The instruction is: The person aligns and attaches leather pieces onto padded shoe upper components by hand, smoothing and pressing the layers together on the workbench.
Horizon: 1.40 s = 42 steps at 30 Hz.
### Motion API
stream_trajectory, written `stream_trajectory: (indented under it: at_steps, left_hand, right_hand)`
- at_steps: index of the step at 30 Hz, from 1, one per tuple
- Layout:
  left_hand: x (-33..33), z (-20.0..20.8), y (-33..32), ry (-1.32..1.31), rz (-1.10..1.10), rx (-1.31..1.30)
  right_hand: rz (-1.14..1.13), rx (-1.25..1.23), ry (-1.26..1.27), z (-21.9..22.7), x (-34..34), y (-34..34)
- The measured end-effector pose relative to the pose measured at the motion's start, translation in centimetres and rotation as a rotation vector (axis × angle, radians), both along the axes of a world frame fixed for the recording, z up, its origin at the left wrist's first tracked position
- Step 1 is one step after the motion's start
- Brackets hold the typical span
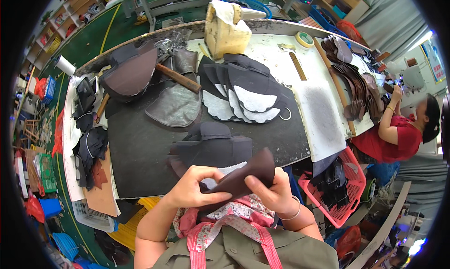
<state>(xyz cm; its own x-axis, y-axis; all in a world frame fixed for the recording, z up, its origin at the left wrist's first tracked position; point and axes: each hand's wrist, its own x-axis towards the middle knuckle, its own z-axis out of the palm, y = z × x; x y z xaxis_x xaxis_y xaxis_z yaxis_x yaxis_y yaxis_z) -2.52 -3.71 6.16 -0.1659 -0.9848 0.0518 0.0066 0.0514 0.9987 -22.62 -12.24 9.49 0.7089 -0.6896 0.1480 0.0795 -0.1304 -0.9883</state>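
Between my two hands, close to my apron, is a dark brown leather piece [243, 177], curved, with a pale zigzag-edged strip showing behind it. My left hand [199, 187] pinches its left end, thumb in front. At its right end my right hand [276, 189] grips it with the thumb on the face and the fingers behind. Just beyond lies a stack of black cut pieces [211, 147] on the black mat [136, 152]. Farther off, black pieces with pale grey scalloped ends [253, 100] lie fanned out beside a metal ring [285, 113].
A wooden-handled hammer [180, 78] lies between brown rounded panels [131, 72] and a clear plastic-like sheet [173, 105]. At the back stand a yellowed plastic container [227, 32] and a tape roll [304, 39]. A pink basket [342, 189] is right; a person in red [398, 138] works beyond.
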Motion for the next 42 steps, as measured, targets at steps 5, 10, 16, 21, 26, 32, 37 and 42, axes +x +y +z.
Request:
stream_trajectory:
  at_steps: [5,10,16,21,26,32,37,42]
  left_hand:
    - [1.8,-0.7,2.8,0.258,0.283,0.345]
    - [2.4,-1.7,3.6,0.393,0.506,0.302]
    - [2.8,-2.9,2.4,0.264,0.777,0.318]
    - [2.4,-3.0,1.8,0.260,0.793,0.284]
    - [2.3,-3.5,1.9,0.171,0.804,0.294]
    - [2.0,-3.7,1.7,-0.022,0.841,0.292]
    - [1.5,-4.1,1.1,-0.130,0.878,0.237]
    - [1.5,-4.2,0.7,-0.169,0.895,0.221]
  right_hand:
    - [-0.107,0.234,-0.022,-1.5,0.9,-0.2]
    - [-0.238,-0.203,0.086,-2.7,2.1,-1.1]
    - [-0.361,-0.219,0.293,-4.2,2.6,-1.3]
    - [-0.366,0.039,0.195,-6.5,2.4,-1.0]
    - [-0.405,0.067,0.184,-7.4,2.6,-0.7]
    - [-0.376,-0.126,0.331,-7.5,2.1,-0.8]
    - [-0.426,-0.113,0.340,-8.7,2.0,-0.8]
    - [-0.437,-0.213,0.342,-8.4,2.1,-1.1]
